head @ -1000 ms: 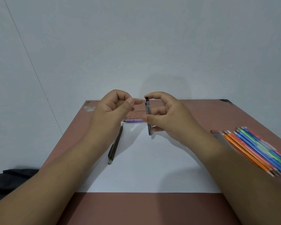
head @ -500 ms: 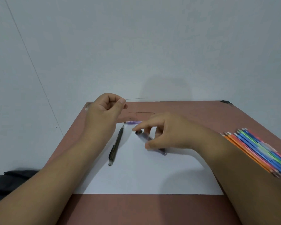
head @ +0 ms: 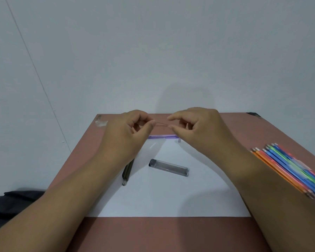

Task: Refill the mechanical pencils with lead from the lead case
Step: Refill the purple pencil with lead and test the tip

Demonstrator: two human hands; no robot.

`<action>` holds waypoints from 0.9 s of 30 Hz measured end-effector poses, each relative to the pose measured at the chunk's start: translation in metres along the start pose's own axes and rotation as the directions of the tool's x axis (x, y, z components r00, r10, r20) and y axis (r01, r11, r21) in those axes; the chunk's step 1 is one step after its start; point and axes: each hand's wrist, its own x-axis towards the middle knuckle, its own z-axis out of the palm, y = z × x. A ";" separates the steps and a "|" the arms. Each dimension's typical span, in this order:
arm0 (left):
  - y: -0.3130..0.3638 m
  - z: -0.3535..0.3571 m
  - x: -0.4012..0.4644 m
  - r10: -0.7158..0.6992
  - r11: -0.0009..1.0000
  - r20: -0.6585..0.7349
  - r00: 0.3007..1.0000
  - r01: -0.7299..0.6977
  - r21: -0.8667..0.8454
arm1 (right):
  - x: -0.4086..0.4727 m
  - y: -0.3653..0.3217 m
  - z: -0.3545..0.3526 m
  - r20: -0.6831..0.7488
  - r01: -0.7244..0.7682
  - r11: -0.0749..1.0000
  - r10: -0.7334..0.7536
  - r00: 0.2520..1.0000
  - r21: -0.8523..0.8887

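Both hands, left and right, pinch thin leads above the lead case.

A single wide-angle view, worn on the person's head, looks forward and down across the table from its near edge toward the wall at the far side. It sits close, so both forearms enter from the near corners and the left hand and right hand fall mid-frame (straight lines bend toward the edges). There is no second view to share any part of the scene.
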 end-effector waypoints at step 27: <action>-0.001 0.025 0.033 -0.206 0.849 0.456 0.866 -0.074 0.523 | 0.005 0.010 0.001 -0.127 -0.196 0.966 0.219 0.968 0.171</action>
